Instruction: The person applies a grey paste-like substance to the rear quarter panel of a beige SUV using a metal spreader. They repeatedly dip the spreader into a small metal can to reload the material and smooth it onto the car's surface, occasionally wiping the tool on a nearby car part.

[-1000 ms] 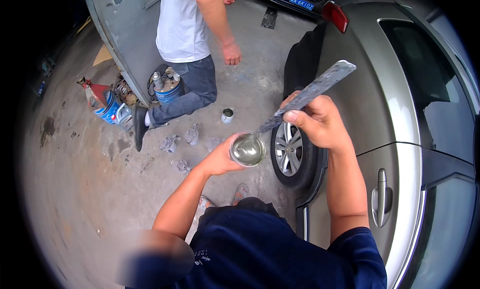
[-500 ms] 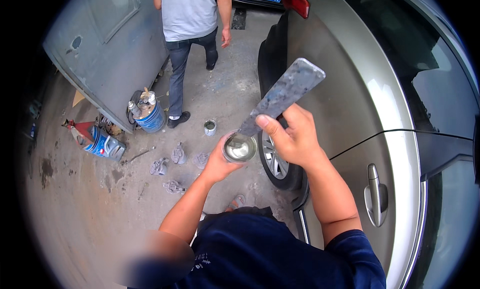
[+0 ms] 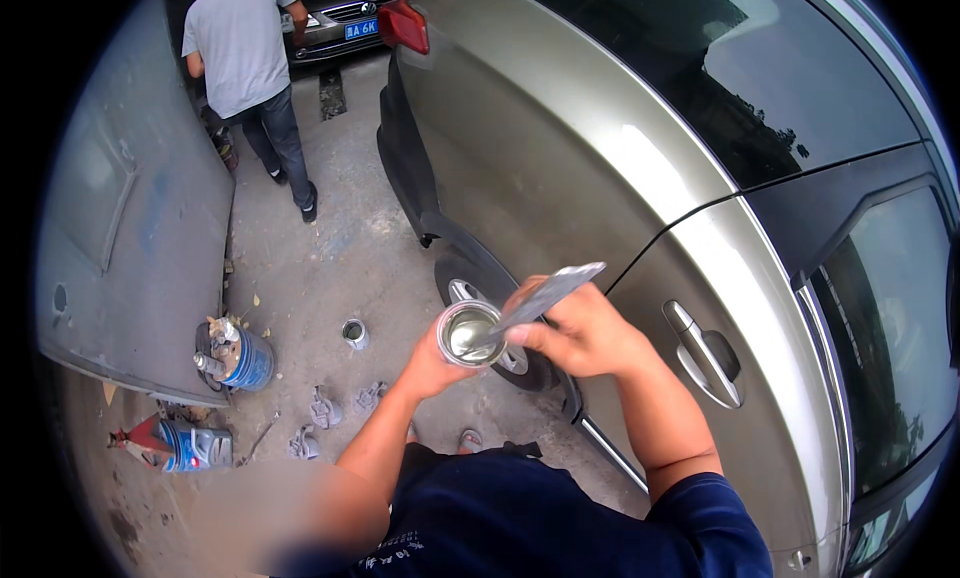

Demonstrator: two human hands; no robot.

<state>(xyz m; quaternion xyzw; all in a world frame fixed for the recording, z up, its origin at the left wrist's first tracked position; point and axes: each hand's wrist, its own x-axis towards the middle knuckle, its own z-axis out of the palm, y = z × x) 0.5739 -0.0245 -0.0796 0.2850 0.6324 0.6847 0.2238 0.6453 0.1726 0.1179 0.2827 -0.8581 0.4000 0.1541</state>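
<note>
My left hand (image 3: 432, 363) is wrapped round a clear cup (image 3: 447, 350) with pale, silvery-green liquid in it, likely paint. In my right hand (image 3: 580, 333) is a flat grey mixing stick (image 3: 553, 292), stained with dark blotches. Its lower end dips into the cup, and its broad upper end points up to the right. Both hands are in front of my body, close to the side of a metallic beige car (image 3: 560, 148). The fingers of my left hand behind the cup are partly hidden.
A person in a grey shirt (image 3: 240, 53) walks at the far left beside a grey metal panel (image 3: 120, 208). On the concrete stand a blue bucket (image 3: 255, 366), a small open can (image 3: 355, 334), several grey-crusted cups (image 3: 324, 410) and a blue jug (image 3: 195, 448). A dark car (image 3: 340, 33) is behind.
My view has turned toward the car on the right. The stick has tipped lower, its broad side now seen more edge-on, still in the cup. The other person has walked farther off.
</note>
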